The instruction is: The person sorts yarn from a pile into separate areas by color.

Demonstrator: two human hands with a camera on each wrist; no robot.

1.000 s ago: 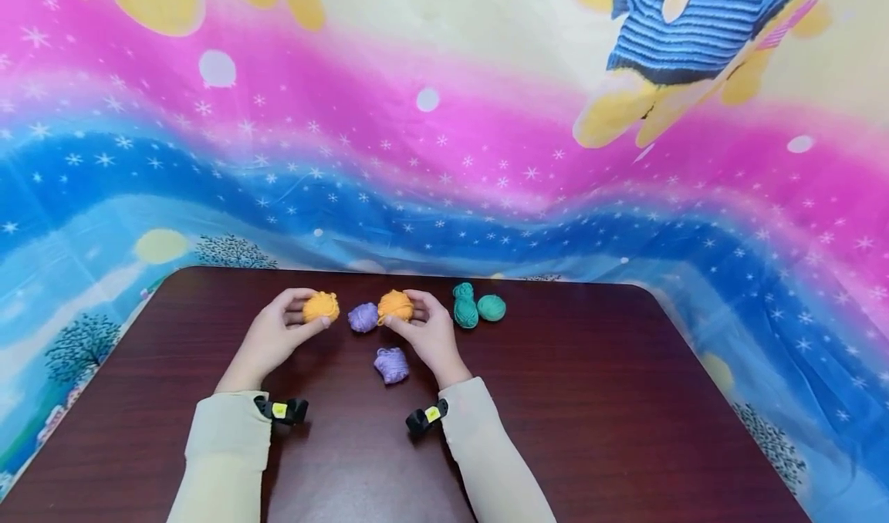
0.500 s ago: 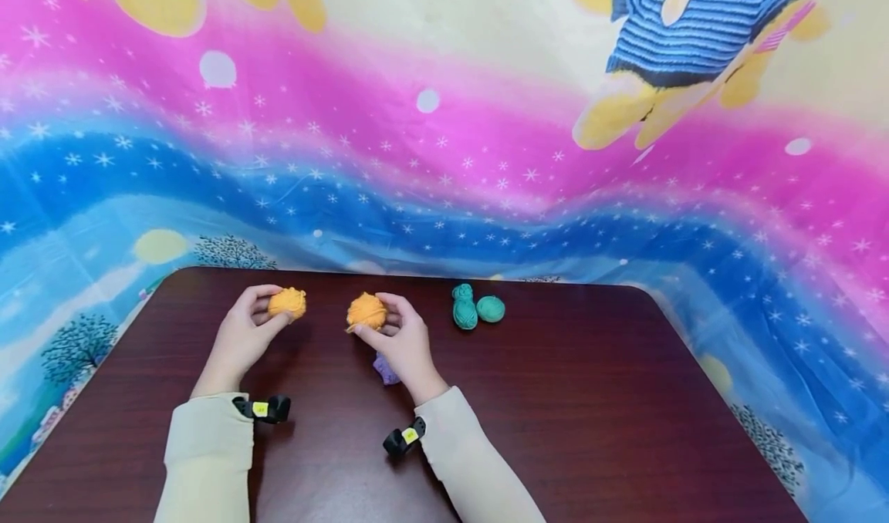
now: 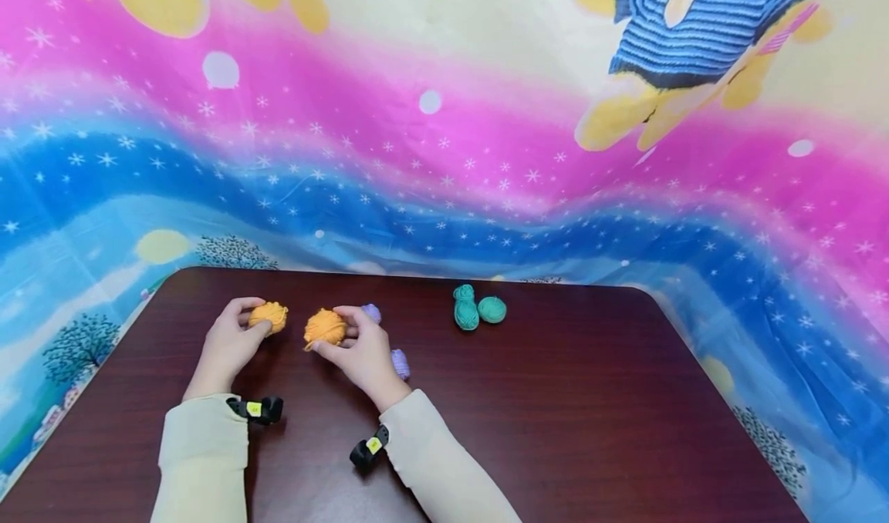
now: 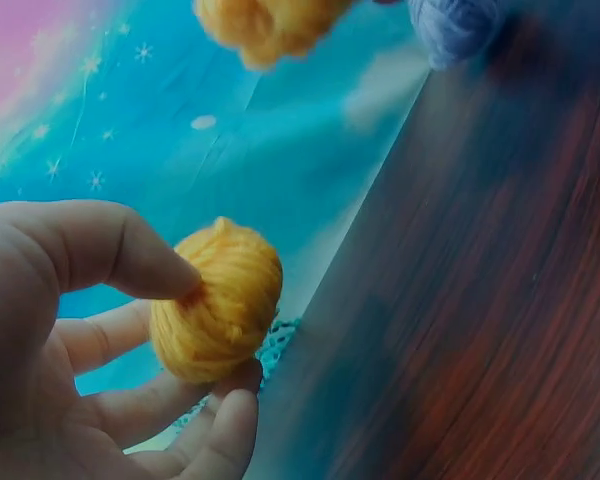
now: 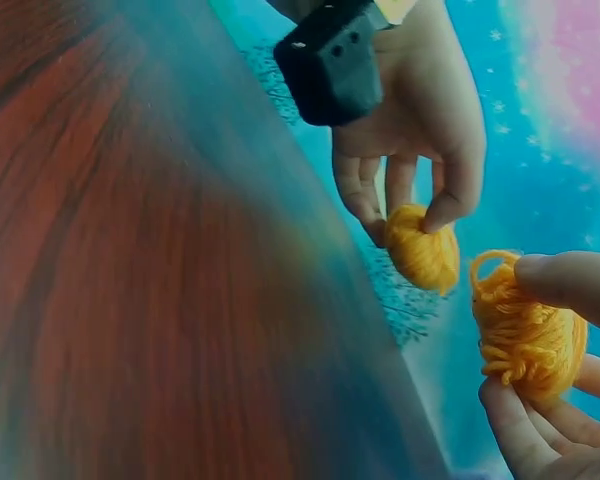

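My left hand [image 3: 228, 347] pinches a small yellow ball of yarn [image 3: 268, 318] between thumb and fingers, on the left of the table. To its right, my right hand [image 3: 366, 353] grips a second yellow ball of yarn [image 3: 325, 328], which has a loose loop of strand in the right wrist view. A short gap separates the two yellow balls. Behind my right hand, one purple ball of yarn [image 3: 371, 312] shows in part. Another purple ball of yarn [image 3: 400, 364] peeks out beside the right wrist, partly covered by it.
Two green balls of yarn, one long and pinched near its top [image 3: 465, 308] and one round [image 3: 492, 309], lie side by side near the far edge of the dark wooden table [image 3: 590, 399]. A printed cloth [image 3: 444, 160] hangs behind the table.
Both hands have moved left with their yellow balls of yarn, the right hand farther and slightly nearer the person. The right hand now partly covers the purple balls; the green ones stay put.
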